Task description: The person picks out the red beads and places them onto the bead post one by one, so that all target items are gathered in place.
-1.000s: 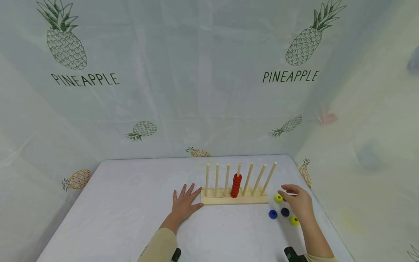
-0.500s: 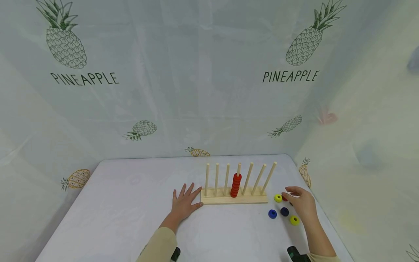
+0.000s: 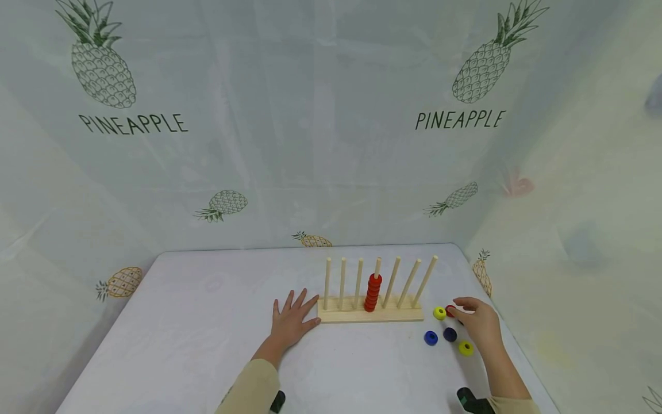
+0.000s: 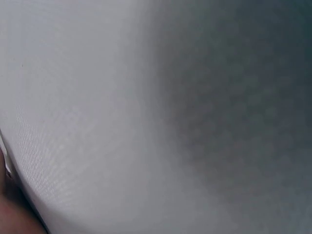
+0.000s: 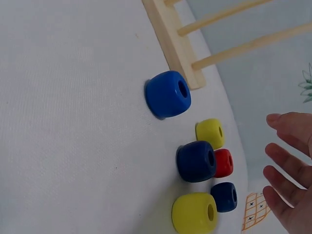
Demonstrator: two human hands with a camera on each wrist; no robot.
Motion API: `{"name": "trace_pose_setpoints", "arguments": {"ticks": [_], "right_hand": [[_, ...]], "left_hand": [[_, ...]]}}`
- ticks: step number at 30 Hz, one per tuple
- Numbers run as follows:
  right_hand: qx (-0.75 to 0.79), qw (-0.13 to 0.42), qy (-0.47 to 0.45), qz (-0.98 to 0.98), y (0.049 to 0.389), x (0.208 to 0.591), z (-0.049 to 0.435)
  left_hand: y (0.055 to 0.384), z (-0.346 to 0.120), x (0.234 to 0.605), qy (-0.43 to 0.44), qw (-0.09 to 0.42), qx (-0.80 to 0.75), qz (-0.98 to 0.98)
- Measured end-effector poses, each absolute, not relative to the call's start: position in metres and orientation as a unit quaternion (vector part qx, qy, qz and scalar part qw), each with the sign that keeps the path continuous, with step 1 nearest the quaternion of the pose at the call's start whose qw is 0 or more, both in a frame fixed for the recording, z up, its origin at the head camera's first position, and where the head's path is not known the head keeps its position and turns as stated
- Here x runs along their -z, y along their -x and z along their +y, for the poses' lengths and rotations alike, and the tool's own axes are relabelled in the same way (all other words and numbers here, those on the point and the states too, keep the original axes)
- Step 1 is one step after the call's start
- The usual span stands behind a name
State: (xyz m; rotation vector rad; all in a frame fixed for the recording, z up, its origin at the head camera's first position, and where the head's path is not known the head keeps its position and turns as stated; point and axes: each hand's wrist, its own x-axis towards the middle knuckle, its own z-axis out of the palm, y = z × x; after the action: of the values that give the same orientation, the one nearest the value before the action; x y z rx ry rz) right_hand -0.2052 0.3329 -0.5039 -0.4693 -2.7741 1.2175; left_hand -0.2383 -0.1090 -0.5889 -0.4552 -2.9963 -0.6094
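A wooden peg rack (image 3: 369, 315) stands on the table, its fourth peg stacked with red beads (image 3: 372, 293). My left hand (image 3: 291, 325) lies flat with spread fingers, thumb and index tip against the rack's left end. Over the loose beads on the right is my right hand (image 3: 481, 325), fingers loosely bent; in the right wrist view its fingers (image 5: 287, 163) are parted and hold nothing. Nearest to them is a red bead (image 5: 224, 163), partly hidden behind a dark blue bead (image 5: 196, 162). Another dark blue bead (image 5: 225, 197) sits beside it, mostly covered by the hand in the head view.
Around these lie a yellow bead (image 3: 439, 313), a blue bead (image 3: 431, 338) and a second yellow bead (image 3: 466, 348). The white table (image 3: 207, 322) ends just right of the right hand. A pineapple-print cloth (image 3: 331, 144) hangs behind. The left wrist view is mostly blurred.
My right hand has shifted a little right, from beside the back yellow bead to over the red bead, which has come into sight. My left hand and the rack stay put.
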Motion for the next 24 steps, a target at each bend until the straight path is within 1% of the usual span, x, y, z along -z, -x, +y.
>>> {"name": "trace_pose_setpoints", "arguments": {"ticks": [3, 8, 24], "right_hand": [[-0.403, 0.029, 0.159, -0.901, 0.206, 0.507, 0.335], [-0.408, 0.018, 0.166, -0.897, 0.208, 0.514, 0.338], [-0.406, 0.02, 0.171, -0.898, 0.215, 0.534, 0.347]], "left_hand": [[0.238, -0.109, 0.588, 0.152, 0.029, 0.199, -0.968], [0.238, -0.109, 0.586, 0.149, 0.021, 0.19, -0.97], [0.234, -0.108, 0.579, 0.147, 0.019, 0.206, -0.967]]}}
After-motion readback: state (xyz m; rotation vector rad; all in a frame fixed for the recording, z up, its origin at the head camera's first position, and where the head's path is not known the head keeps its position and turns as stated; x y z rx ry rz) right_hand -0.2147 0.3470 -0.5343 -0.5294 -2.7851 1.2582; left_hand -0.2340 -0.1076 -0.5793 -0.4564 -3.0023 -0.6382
